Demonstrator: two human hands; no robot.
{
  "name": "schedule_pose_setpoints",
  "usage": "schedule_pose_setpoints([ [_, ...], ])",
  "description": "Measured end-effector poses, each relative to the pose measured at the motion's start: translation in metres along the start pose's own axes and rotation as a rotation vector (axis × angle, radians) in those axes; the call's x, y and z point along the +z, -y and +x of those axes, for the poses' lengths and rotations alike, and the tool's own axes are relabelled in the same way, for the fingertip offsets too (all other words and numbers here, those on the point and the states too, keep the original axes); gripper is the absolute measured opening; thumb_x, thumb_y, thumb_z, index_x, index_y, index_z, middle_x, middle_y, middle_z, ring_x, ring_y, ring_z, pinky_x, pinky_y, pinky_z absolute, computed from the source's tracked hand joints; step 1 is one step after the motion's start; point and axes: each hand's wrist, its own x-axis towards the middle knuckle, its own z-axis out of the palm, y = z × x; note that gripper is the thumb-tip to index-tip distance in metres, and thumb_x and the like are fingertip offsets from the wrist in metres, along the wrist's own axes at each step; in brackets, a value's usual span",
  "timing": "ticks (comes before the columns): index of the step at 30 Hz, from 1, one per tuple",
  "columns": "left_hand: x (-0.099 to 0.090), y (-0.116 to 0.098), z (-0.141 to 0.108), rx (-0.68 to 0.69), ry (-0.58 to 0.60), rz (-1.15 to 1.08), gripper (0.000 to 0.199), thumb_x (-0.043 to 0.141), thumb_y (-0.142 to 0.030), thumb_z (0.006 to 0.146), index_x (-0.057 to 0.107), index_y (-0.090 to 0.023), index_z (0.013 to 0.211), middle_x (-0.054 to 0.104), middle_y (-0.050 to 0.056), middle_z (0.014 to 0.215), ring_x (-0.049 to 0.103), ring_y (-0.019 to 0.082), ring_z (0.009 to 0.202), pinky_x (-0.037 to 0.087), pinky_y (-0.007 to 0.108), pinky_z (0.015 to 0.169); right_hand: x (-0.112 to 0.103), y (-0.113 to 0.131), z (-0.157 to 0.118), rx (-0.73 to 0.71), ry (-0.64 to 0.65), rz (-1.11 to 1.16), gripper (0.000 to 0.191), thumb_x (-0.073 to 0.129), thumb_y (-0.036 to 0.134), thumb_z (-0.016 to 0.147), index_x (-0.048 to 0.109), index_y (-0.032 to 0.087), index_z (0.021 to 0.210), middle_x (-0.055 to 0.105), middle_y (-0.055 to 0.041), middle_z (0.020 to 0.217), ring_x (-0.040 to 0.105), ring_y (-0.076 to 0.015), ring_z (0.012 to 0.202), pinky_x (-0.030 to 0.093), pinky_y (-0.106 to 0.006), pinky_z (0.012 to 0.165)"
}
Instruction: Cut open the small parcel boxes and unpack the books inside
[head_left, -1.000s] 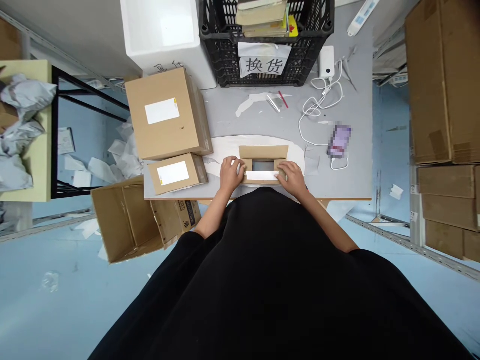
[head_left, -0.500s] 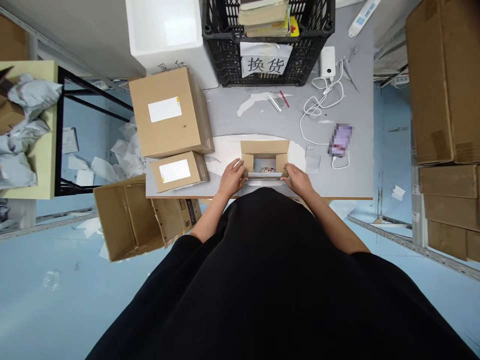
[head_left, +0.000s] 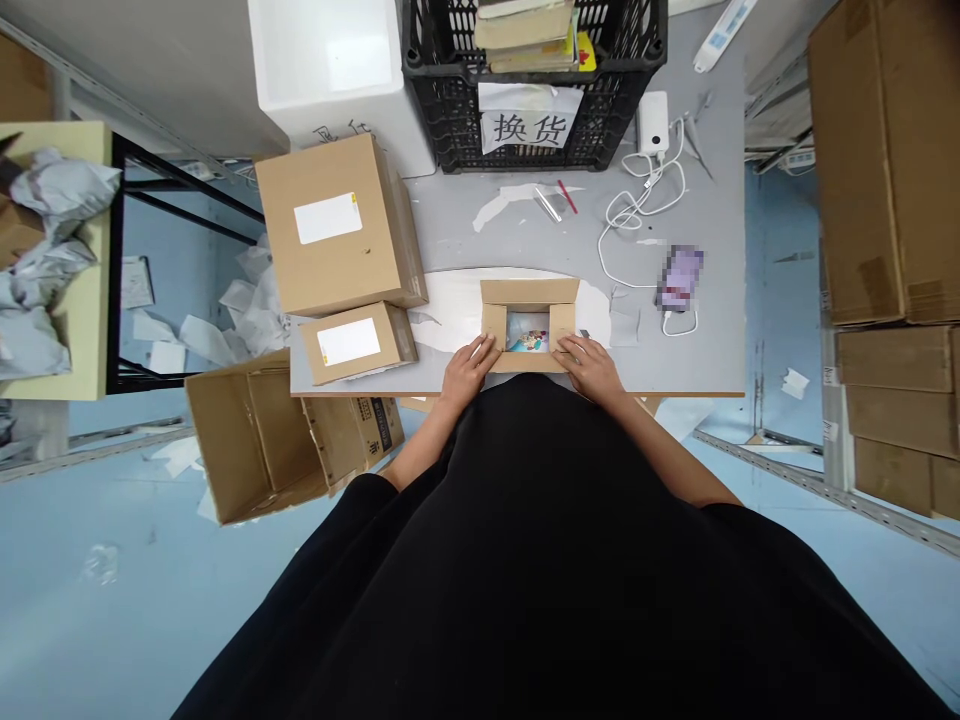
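Note:
A small cardboard box point(head_left: 529, 291) stands at the table's front edge with its flaps folded outward. Through its opening a colourful printed item point(head_left: 529, 336) shows at the bottom; its kind I cannot make out. My left hand point(head_left: 466, 370) grips the box's near left corner, fingers on the side and front flaps. At the near right corner my right hand point(head_left: 590, 368) holds the flaps in the same way. White paper point(head_left: 446, 300) lies under and around the box.
Two closed cardboard boxes, a larger one point(head_left: 375, 265) and a smaller one point(head_left: 360, 372), stand left. Behind are a white bin point(head_left: 341, 125) and a black crate point(head_left: 457, 130) with books. A charging cable point(head_left: 641, 212) runs to a purple phone point(head_left: 680, 278). An open carton point(head_left: 247, 430) is below left.
The near flap has been folded down toward me, so more of the printed item inside shows. Both hands have shifted slightly inward over the flaps.

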Motion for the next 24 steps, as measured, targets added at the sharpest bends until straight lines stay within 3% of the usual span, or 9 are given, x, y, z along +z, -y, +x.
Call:
schedule_pose_setpoints([
  [3, 0.005, 0.0, -0.005, 0.0, 0.09, 0.049, 0.056, 0.034, -0.019, 0.099, 0.043, -0.021, 0.154, 0.037, 0.01, 0.162, 0.027, 0.024, 0.154, 0.031, 0.048, 0.122, 0.008, 0.001, -0.003, -0.059, 0.081, -0.042, 0.062, 0.049, 0.012, 0.091, 0.046, 0.018, 0.152, 0.045, -0.0129, 0.157, 0.037, -0.0288, 0.148, 0.028, -0.05, 0.121],
  [5, 0.008, 0.001, -0.009, 0.001, 0.141, 0.074, 0.06, 0.037, -0.029, 0.1, 0.033, -0.018, 0.159, 0.029, 0.011, 0.165, 0.021, 0.026, 0.156, 0.023, 0.049, 0.125, 0.016, 0.001, -0.004, -0.07, 0.107, -0.052, 0.061, 0.051, 0.022, 0.094, 0.042, 0.015, 0.154, 0.041, -0.0158, 0.159, 0.033, -0.0312, 0.15, 0.024, -0.052, 0.123],
  [9, 0.016, 0.007, -0.01, 0.007, 0.154, 0.053, 0.068, 0.042, -0.048, 0.098, 0.034, -0.016, 0.158, 0.031, 0.014, 0.165, 0.019, 0.029, 0.157, 0.017, 0.05, 0.127, 0.026, 0.0, -0.003, -0.054, 0.119, 0.01, 0.064, 0.054, 0.045, 0.096, 0.044, 0.013, 0.151, 0.04, -0.0187, 0.159, 0.031, -0.0348, 0.15, 0.019, -0.058, 0.123],
  [16, 0.024, 0.008, 0.008, -0.07, 0.015, -0.035, 0.036, 0.043, -0.023, 0.098, 0.066, -0.023, 0.126, 0.058, 0.013, 0.146, 0.043, 0.026, 0.145, 0.037, 0.049, 0.118, 0.022, 0.009, 0.012, 0.039, 0.103, 0.083, 0.038, 0.043, 0.023, 0.099, 0.058, 0.021, 0.134, 0.058, -0.0132, 0.145, 0.043, -0.0281, 0.143, 0.024, -0.059, 0.122],
  [20, 0.027, 0.003, 0.02, -0.109, -0.011, -0.074, 0.032, 0.043, -0.013, 0.095, 0.07, -0.023, 0.108, 0.062, 0.013, 0.141, 0.047, 0.024, 0.143, 0.037, 0.048, 0.117, 0.023, 0.012, 0.022, 0.091, 0.095, 0.073, 0.04, 0.034, 0.011, 0.097, 0.063, 0.022, 0.123, 0.067, -0.0104, 0.128, 0.053, -0.0236, 0.13, 0.025, -0.053, 0.123],
  [24, 0.022, 0.0, 0.023, -0.081, 0.017, -0.091, 0.034, 0.041, -0.009, 0.093, 0.068, -0.022, 0.108, 0.059, 0.013, 0.144, 0.043, 0.024, 0.146, 0.036, 0.048, 0.118, 0.021, 0.01, 0.025, 0.049, 0.095, 0.068, 0.042, 0.032, 0.01, 0.097, 0.065, 0.024, 0.119, 0.069, -0.0083, 0.12, 0.055, -0.0226, 0.124, 0.027, -0.049, 0.124],
])
